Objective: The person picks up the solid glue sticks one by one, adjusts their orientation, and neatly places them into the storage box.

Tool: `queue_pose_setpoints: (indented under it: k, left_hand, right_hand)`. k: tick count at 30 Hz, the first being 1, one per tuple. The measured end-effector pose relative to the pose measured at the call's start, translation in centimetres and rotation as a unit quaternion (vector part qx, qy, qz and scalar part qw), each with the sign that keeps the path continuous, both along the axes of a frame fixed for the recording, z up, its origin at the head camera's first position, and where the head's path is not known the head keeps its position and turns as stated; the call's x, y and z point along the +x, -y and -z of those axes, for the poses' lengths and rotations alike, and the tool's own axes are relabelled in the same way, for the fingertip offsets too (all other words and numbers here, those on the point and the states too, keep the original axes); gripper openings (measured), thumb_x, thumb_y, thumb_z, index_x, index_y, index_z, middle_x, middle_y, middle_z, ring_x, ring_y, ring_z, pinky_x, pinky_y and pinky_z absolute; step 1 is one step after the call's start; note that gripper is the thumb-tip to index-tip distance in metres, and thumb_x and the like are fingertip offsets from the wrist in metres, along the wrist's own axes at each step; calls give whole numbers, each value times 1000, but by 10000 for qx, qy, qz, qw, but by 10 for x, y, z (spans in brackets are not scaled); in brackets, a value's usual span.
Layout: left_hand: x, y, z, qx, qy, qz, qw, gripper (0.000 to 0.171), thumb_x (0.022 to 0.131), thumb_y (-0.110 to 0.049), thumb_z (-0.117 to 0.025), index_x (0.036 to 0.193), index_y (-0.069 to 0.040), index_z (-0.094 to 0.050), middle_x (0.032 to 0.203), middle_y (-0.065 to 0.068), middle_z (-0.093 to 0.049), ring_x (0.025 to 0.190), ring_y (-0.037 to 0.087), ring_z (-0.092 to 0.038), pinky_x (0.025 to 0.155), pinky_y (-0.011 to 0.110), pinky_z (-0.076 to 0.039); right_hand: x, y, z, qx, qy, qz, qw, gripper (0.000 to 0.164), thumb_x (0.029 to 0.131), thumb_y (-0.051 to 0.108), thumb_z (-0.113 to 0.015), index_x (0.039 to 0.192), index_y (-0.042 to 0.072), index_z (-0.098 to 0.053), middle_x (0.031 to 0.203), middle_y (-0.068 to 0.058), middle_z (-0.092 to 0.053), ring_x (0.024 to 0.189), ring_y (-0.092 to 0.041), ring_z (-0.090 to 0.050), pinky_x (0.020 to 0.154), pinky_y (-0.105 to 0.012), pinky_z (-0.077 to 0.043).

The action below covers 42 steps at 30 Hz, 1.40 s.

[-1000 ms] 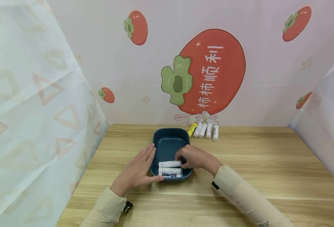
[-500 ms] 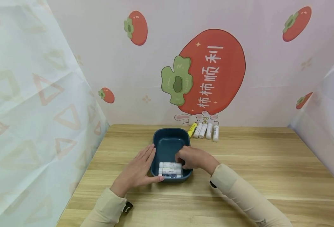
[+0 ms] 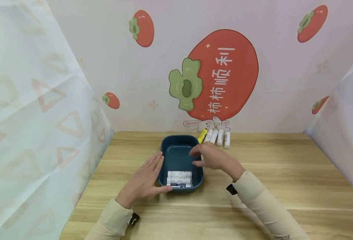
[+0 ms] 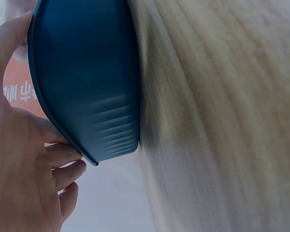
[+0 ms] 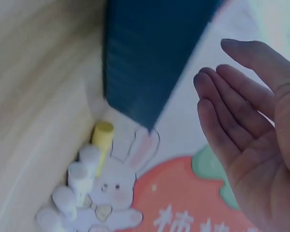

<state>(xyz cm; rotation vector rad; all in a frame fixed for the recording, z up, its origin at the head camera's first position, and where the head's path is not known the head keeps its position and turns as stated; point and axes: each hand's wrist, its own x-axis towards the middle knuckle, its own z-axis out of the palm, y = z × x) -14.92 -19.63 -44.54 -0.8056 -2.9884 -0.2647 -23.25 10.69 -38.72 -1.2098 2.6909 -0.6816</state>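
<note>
A dark blue rectangular bin (image 3: 181,156) stands on the table. Three white glue sticks (image 3: 179,174) lie side by side across its near end, the closest one with a blue label. My left hand (image 3: 144,176) rests along the bin's left side, fingers straight at the rim and thumb at the near corner. In the left wrist view, the fingertips touch the bin's rim (image 4: 53,118). Over the bin's right rim is my right hand (image 3: 214,156), fingers loosely bent and apart from the thumb. The right wrist view shows nothing between its fingers (image 5: 217,116).
Behind the bin, to its right, several more white glue sticks (image 3: 220,138) lie in a row against the back wall. A yellow tube (image 3: 202,136) lies at the row's left end. Printed cloth walls bound the wooden table (image 3: 269,160) at the back and both sides.
My right hand has let go of the farthest glue stick, which now lies level beside the others. It has risen out of the bin and moved back and right. The left hand stays put.
</note>
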Motion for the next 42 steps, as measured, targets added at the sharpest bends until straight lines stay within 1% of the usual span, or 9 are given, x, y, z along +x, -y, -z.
queue_pose_setpoints:
  k: [6, 9, 18, 23, 28, 33, 36, 39, 42]
  left_hand:
    - [0, 0, 0, -5, 7, 5, 10000, 118, 90, -82, -56, 165, 3, -24, 177, 20, -17, 165, 36, -20, 132, 53, -27]
    - [0, 0, 0, 17, -37, 30, 10000, 118, 90, -81, -57, 165, 4, -26, 176, 21, -19, 165, 36, -21, 132, 53, -28]
    - [0, 1, 1, 32, -76, 49, 10000, 118, 90, -82, -57, 164, 6, -28, 176, 21, -21, 164, 38, -24, 131, 54, -29]
    - [1, 2, 0, -18, -62, 31, 10000, 118, 90, -82, -56, 165, 5, -26, 176, 21, -20, 164, 37, -23, 132, 54, -28]
    - [1, 1, -1, -22, -11, 9, 10000, 118, 90, -83, -56, 165, 3, -25, 177, 20, -18, 165, 36, -21, 132, 53, -26]
    - [0, 1, 1, -39, 32, 4, 10000, 119, 90, -84, -54, 166, 3, -25, 177, 20, -18, 165, 35, -20, 133, 53, -26]
    - [0, 1, 1, -64, 8, 2, 10000, 119, 90, -84, -54, 166, 3, -24, 177, 19, -17, 165, 35, -20, 133, 53, -26]
    - [-1, 1, 1, -67, -19, 8, 10000, 119, 90, -84, -54, 166, 3, -24, 177, 19, -18, 165, 35, -21, 133, 53, -27]
    - [-1, 1, 2, -58, -33, 12, 10000, 119, 90, -84, -53, 166, 3, -24, 177, 19, -18, 165, 35, -21, 132, 53, -27]
  right_hand:
    - [-12, -28, -13, -770, -516, 855, 9920, 25, 91, 14, -84, 113, 3, -79, 106, -13, -80, 96, -25, -77, 89, -44, -66]
    - [-19, -43, -16, -988, -599, 1243, 9855, 26, 91, 13, -83, 112, -1, -78, 105, -16, -80, 94, -29, -77, 88, -47, -66]
    - [-34, -80, -12, -1026, -691, 2294, 9654, 29, 93, 15, -81, 113, -6, -76, 105, -21, -79, 95, -34, -77, 87, -51, -65]
    - [-41, -92, -4, -1025, -609, 2668, 9563, 29, 94, 17, -79, 109, -8, -77, 100, -21, -79, 91, -33, -76, 83, -50, -65]
    - [-48, -105, 13, -942, -499, 2942, 9498, 31, 93, 21, -80, 104, -8, -78, 96, -22, -79, 88, -34, -76, 80, -50, -64]
    - [-55, -114, 30, -666, -139, 3254, 9431, 32, 92, 24, -81, 102, -7, -77, 94, -19, -77, 86, -30, -72, 75, -43, -62]
    - [-60, -116, 39, -525, -4, 3327, 9416, 33, 91, 25, -82, 99, -6, -76, 92, -18, -75, 83, -27, -67, 71, -37, -58]
    - [-65, -117, 48, -483, 10, 3356, 9408, 31, 90, 26, -82, 90, -4, -75, 85, -15, -72, 78, -25, -63, 67, -33, -52]
    - [-69, -117, 54, -437, 100, 3464, 9370, 32, 89, 27, -82, 75, 1, -69, 71, -7, -62, 71, -21, -55, 61, -30, -45]
